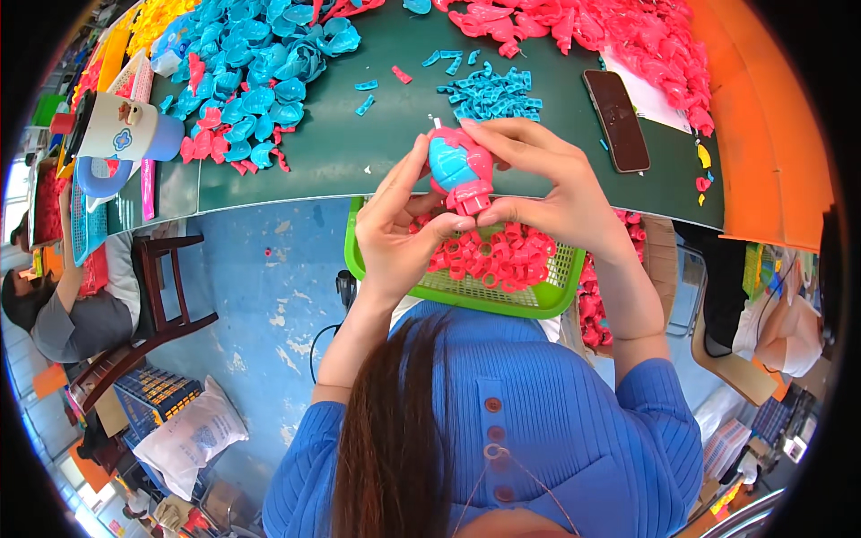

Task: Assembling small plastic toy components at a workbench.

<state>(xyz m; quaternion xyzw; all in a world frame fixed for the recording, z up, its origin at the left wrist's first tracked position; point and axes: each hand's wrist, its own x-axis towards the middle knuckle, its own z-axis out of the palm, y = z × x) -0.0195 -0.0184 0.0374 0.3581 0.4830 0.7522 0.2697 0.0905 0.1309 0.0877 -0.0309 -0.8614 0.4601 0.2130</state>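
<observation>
Between both hands, just over the table's near edge, is a small pink and blue plastic toy figure [456, 166]. My left hand [395, 215] grips its left side, thumb at the pink base. On the other side, my right hand [547, 179] holds it with fingers at the top and thumb at the lower end. Below the hands, a green basket [547, 308] holds many pink plastic rings [511, 260]. A pile of small blue plastic strips [489, 94] lies on the table just beyond the toy.
Blue shell pieces [260, 72] heap at the far left of the green table [359, 152], pink parts [610, 36] at the far right. A dark phone [616, 121] lies right. A cup [117, 130] stands left. A wooden chair [161, 305] and another person [81, 314] are at left.
</observation>
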